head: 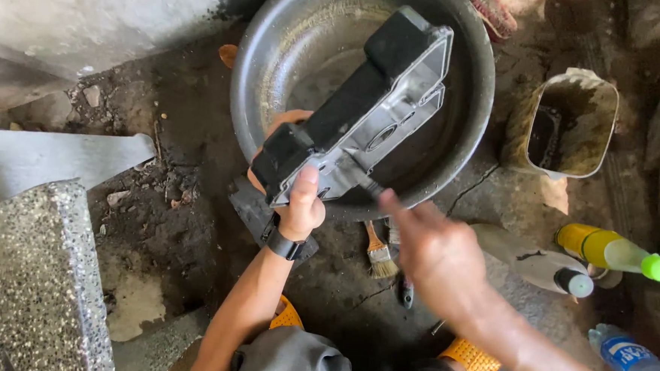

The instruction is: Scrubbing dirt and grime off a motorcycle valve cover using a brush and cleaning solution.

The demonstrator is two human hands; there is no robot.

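My left hand grips the near end of a long grey and black metal engine cover, holding it tilted over a big round metal basin. A black band sits on that wrist. My right hand is closed around a thin tool whose tip touches the cover's near edge; the tool itself is mostly hidden and blurred. The cover's inside, with ribs and round holes, faces me.
A paintbrush lies on the dirty floor below the basin. To the right stand a cut-open plastic container, a yellow spray bottle, a white bottle and a clear water bottle. A speckled stone slab is at left.
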